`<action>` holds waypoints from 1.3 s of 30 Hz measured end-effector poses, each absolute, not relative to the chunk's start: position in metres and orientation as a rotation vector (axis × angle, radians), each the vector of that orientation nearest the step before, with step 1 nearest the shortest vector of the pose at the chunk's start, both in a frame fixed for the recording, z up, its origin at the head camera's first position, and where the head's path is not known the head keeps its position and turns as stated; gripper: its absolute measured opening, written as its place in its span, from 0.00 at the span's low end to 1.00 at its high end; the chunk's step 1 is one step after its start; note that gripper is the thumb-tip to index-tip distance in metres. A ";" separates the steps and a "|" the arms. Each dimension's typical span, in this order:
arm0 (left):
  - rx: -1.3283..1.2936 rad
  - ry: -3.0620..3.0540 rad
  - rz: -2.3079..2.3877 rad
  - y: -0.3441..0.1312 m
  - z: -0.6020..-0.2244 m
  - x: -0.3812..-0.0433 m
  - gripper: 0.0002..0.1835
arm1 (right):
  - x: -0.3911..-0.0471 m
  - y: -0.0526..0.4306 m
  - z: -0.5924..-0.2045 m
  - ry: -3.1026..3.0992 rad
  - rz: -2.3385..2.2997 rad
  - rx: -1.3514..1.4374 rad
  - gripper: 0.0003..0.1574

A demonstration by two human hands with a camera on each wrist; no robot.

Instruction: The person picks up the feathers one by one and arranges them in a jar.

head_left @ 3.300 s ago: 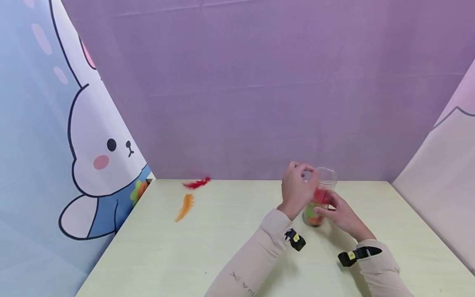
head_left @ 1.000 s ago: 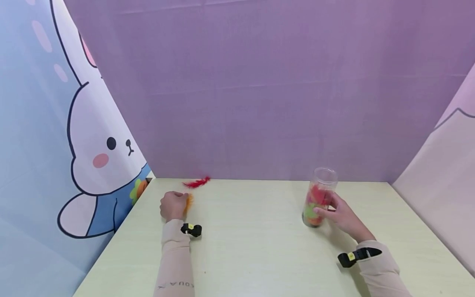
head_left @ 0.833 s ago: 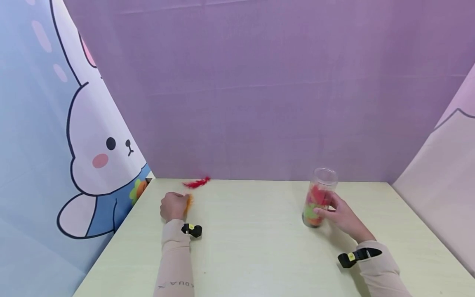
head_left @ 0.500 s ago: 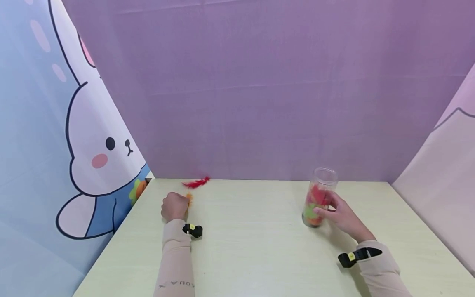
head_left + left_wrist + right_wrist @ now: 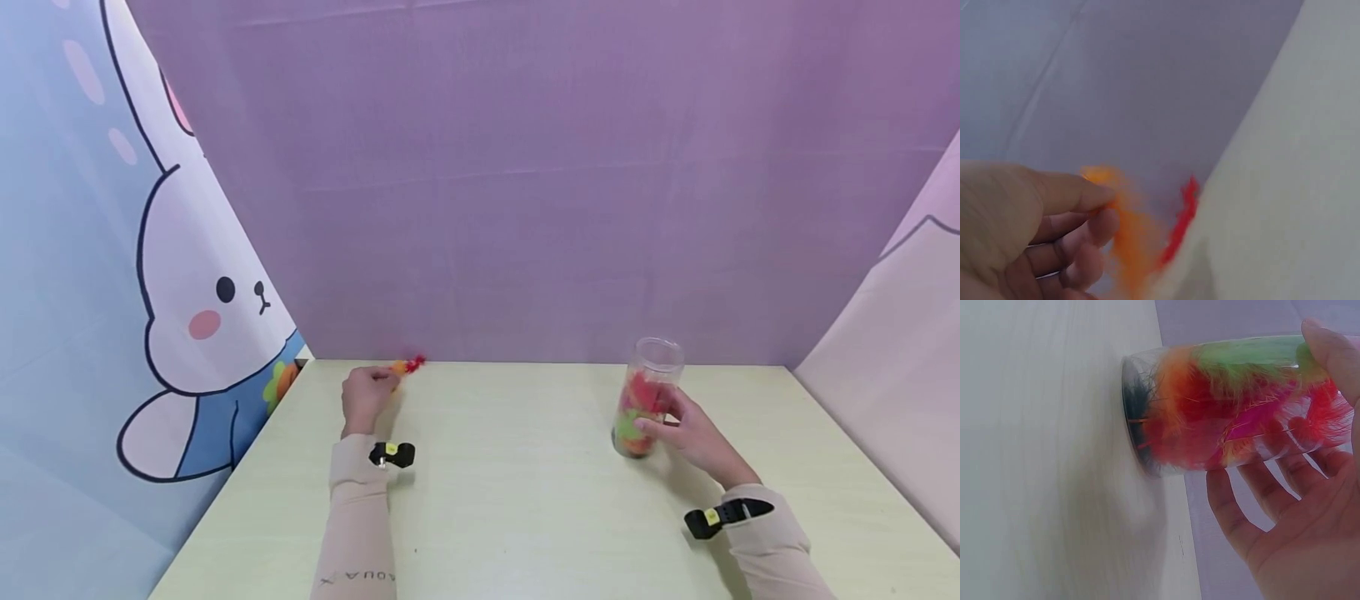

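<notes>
Between thumb and fingertips my left hand [image 5: 367, 398] pinches an orange feather [image 5: 1132, 244], lifted off the table at the far left. Just beyond it a red feather [image 5: 415, 363] lies by the table's back edge, partly covered by the orange one in the head view. On the right, my right hand [image 5: 697, 437] holds a clear cylindrical jar [image 5: 647, 367], thumb on one side and fingers on the other. The jar stands upright on the table with its top uncovered. Feathers [image 5: 1235, 406] in red, green, orange, magenta and dark tones fill its lower part.
The pale table [image 5: 510, 483] runs back to a purple cloth [image 5: 525, 183] hanging behind it. A blue cloth with a cartoon rabbit [image 5: 202, 275] borders the left side. On the right hangs a pale pink and white cloth [image 5: 892, 358].
My left hand went from the jar's mouth to the orange feather on the left, pinched it, then raised it slightly toward the red feather. The right hand and jar stayed put.
</notes>
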State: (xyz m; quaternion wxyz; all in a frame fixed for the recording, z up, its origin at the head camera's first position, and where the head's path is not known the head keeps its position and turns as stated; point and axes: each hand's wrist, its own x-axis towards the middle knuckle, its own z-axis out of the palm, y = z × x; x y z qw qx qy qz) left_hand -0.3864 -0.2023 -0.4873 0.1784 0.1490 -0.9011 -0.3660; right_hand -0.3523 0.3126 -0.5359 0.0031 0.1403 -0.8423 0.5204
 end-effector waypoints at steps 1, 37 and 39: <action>0.386 -2.542 -1.054 -0.200 -0.485 -0.387 0.13 | -0.353 0.313 -0.536 -2.639 1.630 0.439 0.41; -0.084 -2.407 -1.359 -0.114 -0.452 -0.390 0.08 | -0.358 0.308 -0.539 -2.621 1.663 0.466 0.42; -0.099 -2.412 -1.358 -0.109 -0.450 -0.389 0.08 | -0.358 0.308 -0.539 -2.622 1.662 0.466 0.42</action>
